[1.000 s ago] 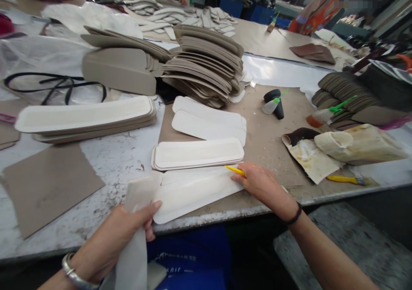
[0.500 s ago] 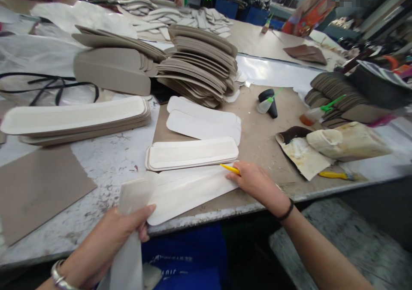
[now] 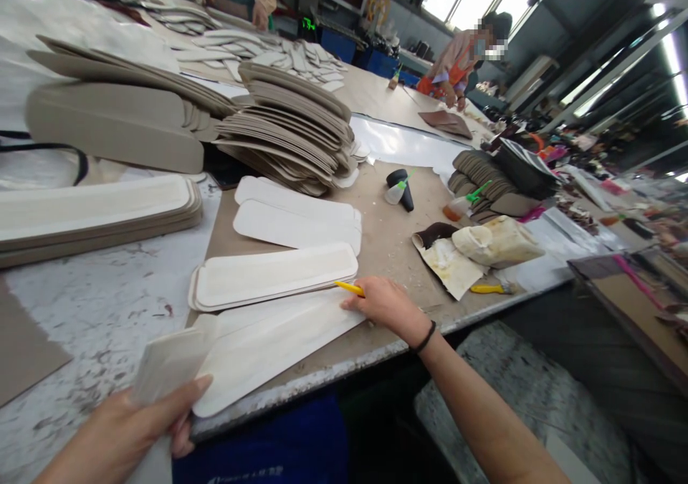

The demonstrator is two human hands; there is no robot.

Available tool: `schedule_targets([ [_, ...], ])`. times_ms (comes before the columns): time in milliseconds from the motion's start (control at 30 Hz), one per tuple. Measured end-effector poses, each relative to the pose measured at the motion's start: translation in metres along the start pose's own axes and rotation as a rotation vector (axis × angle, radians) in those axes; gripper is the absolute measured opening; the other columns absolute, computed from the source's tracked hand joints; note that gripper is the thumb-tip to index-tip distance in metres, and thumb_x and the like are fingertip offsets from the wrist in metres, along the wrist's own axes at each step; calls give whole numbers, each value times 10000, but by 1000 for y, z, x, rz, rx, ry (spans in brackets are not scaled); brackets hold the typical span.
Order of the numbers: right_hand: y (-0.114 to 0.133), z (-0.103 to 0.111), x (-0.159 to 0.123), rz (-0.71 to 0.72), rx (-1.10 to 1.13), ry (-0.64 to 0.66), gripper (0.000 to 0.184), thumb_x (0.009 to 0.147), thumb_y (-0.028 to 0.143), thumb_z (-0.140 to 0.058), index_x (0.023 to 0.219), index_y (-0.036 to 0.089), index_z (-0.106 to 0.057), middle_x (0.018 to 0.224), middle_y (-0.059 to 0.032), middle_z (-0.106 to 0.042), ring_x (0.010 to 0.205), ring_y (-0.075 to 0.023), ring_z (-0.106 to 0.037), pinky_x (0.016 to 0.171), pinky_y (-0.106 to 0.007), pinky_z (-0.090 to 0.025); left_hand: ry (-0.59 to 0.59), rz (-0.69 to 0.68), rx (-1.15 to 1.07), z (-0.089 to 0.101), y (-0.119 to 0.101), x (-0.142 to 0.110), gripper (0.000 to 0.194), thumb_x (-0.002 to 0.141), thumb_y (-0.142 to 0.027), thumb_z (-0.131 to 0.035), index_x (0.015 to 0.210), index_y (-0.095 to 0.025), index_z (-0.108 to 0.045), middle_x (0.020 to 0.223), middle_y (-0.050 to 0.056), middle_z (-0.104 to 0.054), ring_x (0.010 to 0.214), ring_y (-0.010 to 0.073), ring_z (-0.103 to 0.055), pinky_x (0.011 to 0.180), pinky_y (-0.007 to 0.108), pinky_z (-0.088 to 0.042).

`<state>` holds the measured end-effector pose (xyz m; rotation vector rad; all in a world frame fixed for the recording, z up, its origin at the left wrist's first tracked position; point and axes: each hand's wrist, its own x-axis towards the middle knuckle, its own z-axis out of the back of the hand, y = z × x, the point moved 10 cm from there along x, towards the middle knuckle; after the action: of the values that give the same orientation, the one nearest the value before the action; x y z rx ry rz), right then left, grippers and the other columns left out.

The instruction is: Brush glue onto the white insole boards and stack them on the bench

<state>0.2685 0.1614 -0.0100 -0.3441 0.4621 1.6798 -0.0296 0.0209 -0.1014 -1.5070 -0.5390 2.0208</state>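
Note:
My left hand (image 3: 121,426) is closed on a folded white strip (image 3: 169,358), thin like paper or film, its tail hanging below the hand. The thumb lies by the left end of a long white panel (image 3: 274,351) with a rounded corner, which rests near the table's front edge. At the panel's right end, my right hand (image 3: 390,308) grips a yellow pointed tool (image 3: 349,288), its tip toward the left. Just behind lies a short stack of cream-faced panels (image 3: 274,272). Farther back, several loose white panels (image 3: 298,222) overlap.
Tall piles of grey-brown panels (image 3: 290,129) stand behind. On the right are a glue bottle with a green nozzle (image 3: 456,208), a stained roll (image 3: 497,240) and a yellow brush (image 3: 489,289). Across the table, a co-worker (image 3: 451,68) bends over the work surface.
My view has swung to the right and up, so the scene shifts left and more of the room shows. Both hands keep their holds at the panel's two ends.

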Motion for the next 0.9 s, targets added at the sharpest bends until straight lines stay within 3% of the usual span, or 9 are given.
schedule_targets([
  [100, -11, 8, -5, -70, -43, -66, 314, 876, 464, -572, 918, 179, -697, 922, -109, -720, 889, -254, -655, 660, -287, -397, 78, -15, -51, -3, -9, -5, 553, 522, -698, -696, 271, -245, -503, 358, 26, -551, 480, 225, -492, 610, 340, -374],
  [233, -24, 22, -21, -126, -48, -221, 293, 961, 357, -464, 921, 151, -668, 918, -117, -712, 866, -228, -653, 662, -276, -383, 95, -36, -53, -2, -9, -3, 545, 576, -662, -685, 293, -229, -514, 368, 28, -551, 460, 190, -463, 553, 306, -367],
  [433, -27, 5, -23, -66, 181, -268, 258, 942, 334, -462, 841, 159, -621, 785, -72, -670, 728, -190, -598, 644, -267, -369, 205, 64, -276, -10, 2, -1, 522, 449, -651, -802, 372, -201, -549, 409, 32, -566, 448, 168, -504, 496, 273, -418],
  [567, -35, -10, -22, -31, 570, -258, 245, 821, 403, -571, 705, 190, -537, 629, 17, -539, 594, -145, -490, 561, -250, -342, 259, 83, -468, -10, -17, -22, 472, 386, -521, -893, 480, -191, -569, 429, -30, -520, 440, 119, -462, 457, 231, -439],
  [700, -28, -36, -30, -49, 1052, -2, 429, 705, 559, -674, 641, 205, -442, 516, 81, -360, 457, -78, -323, 435, -213, -228, 276, 91, -560, -2, -32, -36, 455, 372, -441, -921, 513, -179, -578, 429, -47, -494, 434, 99, -432, 439, 220, -454],
  [900, -6, -34, -32, -49, 1619, 35, 496, 559, 499, -849, 687, 185, -486, 546, 85, -408, 442, -38, -314, 404, -162, -264, 307, 95, -702, 11, -45, -32, 439, 331, -320, -948, 448, -161, -556, 413, -47, -463, 412, 69, -409, 407, 195, -440],
])
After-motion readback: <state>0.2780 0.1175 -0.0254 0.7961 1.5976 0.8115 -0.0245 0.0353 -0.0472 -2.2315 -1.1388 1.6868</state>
